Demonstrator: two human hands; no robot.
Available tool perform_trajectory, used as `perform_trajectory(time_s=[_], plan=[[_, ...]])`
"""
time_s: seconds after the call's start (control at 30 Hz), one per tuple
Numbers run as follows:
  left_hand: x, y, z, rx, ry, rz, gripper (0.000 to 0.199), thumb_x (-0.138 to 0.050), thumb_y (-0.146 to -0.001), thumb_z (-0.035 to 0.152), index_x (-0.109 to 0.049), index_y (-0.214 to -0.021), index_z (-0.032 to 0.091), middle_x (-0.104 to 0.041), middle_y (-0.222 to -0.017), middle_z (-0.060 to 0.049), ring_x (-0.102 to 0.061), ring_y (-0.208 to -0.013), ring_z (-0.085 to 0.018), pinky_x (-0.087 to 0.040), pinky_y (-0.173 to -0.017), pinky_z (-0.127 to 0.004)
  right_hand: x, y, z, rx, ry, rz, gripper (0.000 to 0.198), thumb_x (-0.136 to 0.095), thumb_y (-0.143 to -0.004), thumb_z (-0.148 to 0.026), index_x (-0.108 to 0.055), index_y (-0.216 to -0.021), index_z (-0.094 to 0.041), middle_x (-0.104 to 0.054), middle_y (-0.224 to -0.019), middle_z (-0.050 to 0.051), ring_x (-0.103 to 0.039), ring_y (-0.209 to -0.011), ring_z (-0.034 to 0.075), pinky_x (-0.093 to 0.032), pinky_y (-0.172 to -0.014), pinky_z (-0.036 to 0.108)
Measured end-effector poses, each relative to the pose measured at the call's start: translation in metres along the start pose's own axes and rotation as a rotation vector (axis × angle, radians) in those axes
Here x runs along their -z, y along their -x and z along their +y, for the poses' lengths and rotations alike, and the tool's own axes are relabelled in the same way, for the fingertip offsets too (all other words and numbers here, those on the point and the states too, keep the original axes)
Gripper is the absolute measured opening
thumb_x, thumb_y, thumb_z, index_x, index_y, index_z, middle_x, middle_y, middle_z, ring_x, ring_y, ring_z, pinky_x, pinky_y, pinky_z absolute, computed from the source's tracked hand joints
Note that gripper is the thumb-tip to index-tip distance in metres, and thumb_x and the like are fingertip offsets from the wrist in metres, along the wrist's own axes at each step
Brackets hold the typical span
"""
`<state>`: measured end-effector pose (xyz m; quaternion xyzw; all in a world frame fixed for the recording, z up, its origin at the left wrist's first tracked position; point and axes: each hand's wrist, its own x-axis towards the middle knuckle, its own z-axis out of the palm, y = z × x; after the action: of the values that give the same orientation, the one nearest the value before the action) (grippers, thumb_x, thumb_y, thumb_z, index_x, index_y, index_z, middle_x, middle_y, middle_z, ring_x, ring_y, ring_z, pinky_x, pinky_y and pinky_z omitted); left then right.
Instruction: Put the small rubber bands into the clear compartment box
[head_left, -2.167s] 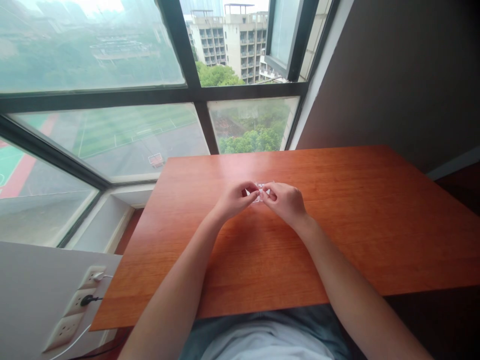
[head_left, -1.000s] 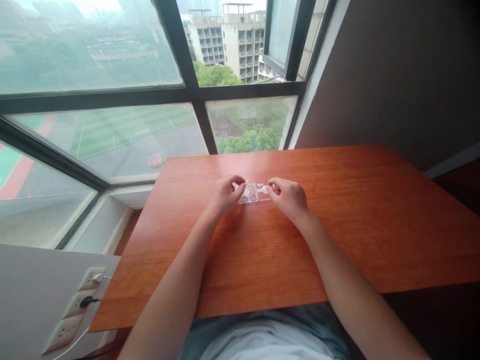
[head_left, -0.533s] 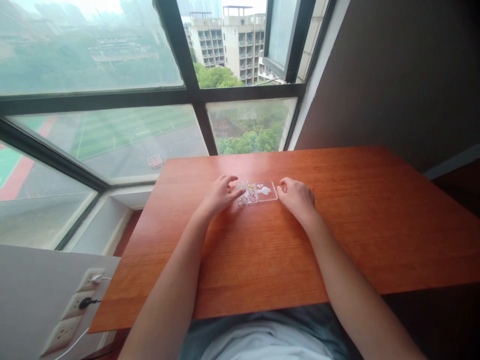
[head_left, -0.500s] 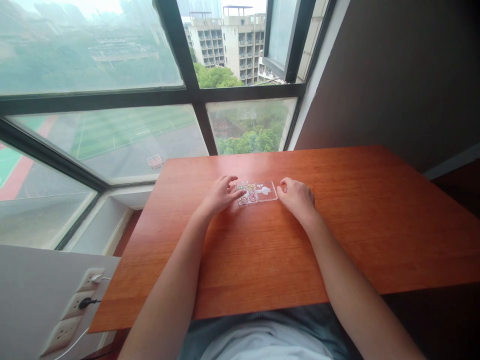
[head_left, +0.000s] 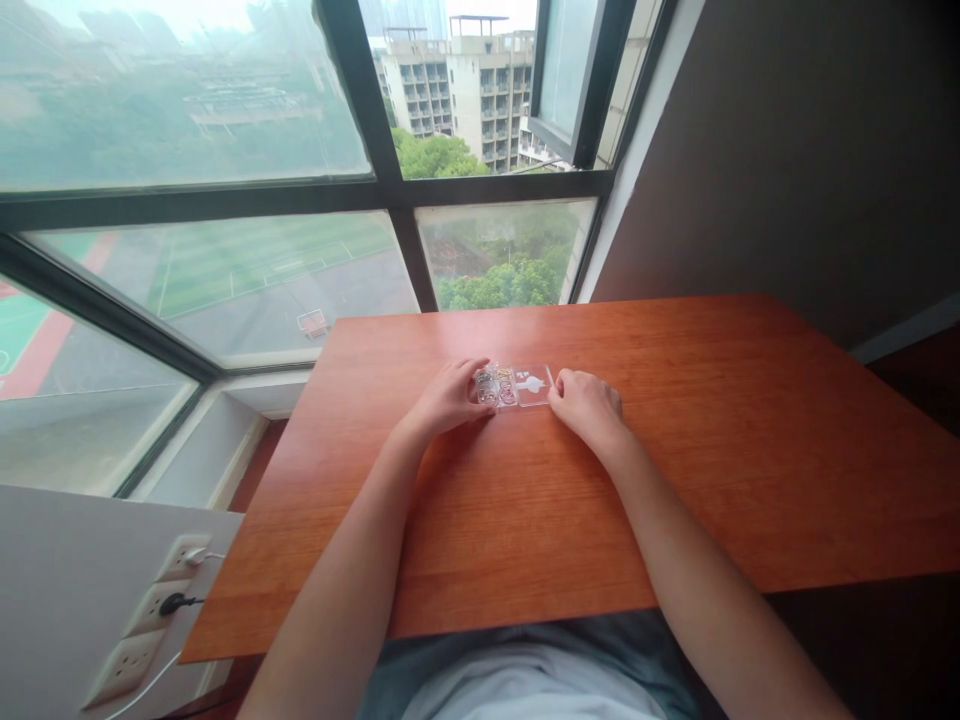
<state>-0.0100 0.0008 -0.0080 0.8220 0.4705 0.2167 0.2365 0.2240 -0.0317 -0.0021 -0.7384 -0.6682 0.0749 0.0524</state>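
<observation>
A small clear plastic box (head_left: pixel 496 386) lies on the tabletop with its lid folded out to the right. Several small items sit in its compartments, too small to name. The transparent lid (head_left: pixel 534 385) carries a white printed figure. My left hand (head_left: pixel 452 393) wraps the left end of the box, fingers along the far side and thumb along the near side. At the lid's right edge, my right hand (head_left: pixel 586 402) is closed, with thumb and fingertips pinched on that edge.
The reddish-brown wooden table (head_left: pixel 517 520) spreads out below my arms. Dark-framed windows (head_left: pixel 401 195) rise behind it. At the lower left, wall sockets (head_left: pixel 154 605) hold plugs with cords, and a grey wall (head_left: pixel 765 160) stands at the right.
My left hand has closed from resting over the left part of the box to gripping its sides. My right hand has moved slightly left and down onto the lid's edge.
</observation>
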Motion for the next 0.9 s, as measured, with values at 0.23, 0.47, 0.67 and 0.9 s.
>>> perform_trajectory(time_s=[0.23,0.47,0.67,0.9], plan=[[-0.003,-0.002,0.0,-0.098,-0.033,0.121,0.077,-0.077,-0.064,0.027,-0.047,-0.134,0.023,-0.051,-0.133,-0.01,-0.048,-0.123,-0.029,-0.039,-0.105,-0.041,0.001,0.001,0.001,0.001,0.001,0.009,0.021,-0.049,-0.087,-0.033,-0.066,-0.09,-0.022,-0.069,-0.092,0.011,-0.065,-0.082,0.024,-0.042,-0.065,0.03],[-0.003,-0.001,0.001,-0.073,-0.025,0.136,0.077,-0.077,-0.063,0.028,-0.046,-0.134,0.023,-0.052,-0.133,-0.01,-0.049,-0.121,-0.029,-0.04,-0.103,-0.041,0.002,-0.001,0.002,-0.026,-0.008,0.027,0.02,-0.051,-0.084,-0.033,-0.067,-0.087,-0.022,-0.07,-0.086,0.011,-0.065,-0.078,0.024,-0.041,-0.062,0.029],[-0.007,-0.001,0.009,-0.034,0.004,0.028,0.075,-0.078,-0.063,0.036,-0.05,-0.13,0.02,-0.057,-0.128,-0.01,-0.052,-0.116,-0.029,-0.041,-0.1,-0.041,0.002,-0.003,0.003,-0.045,-0.103,0.088,0.021,-0.052,-0.082,-0.031,-0.066,-0.094,-0.023,-0.07,-0.083,0.008,-0.064,-0.078,0.022,-0.04,-0.062,0.028],[-0.01,0.0,0.012,-0.029,-0.02,0.018,0.076,-0.078,-0.063,0.035,-0.048,-0.132,0.021,-0.055,-0.131,-0.01,-0.051,-0.119,-0.029,-0.039,-0.102,-0.042,-0.003,-0.008,0.004,0.064,-0.346,0.222,0.031,-0.052,-0.081,-0.026,-0.064,-0.109,-0.023,-0.07,-0.09,0.003,-0.062,-0.083,0.02,-0.043,-0.07,0.027]])
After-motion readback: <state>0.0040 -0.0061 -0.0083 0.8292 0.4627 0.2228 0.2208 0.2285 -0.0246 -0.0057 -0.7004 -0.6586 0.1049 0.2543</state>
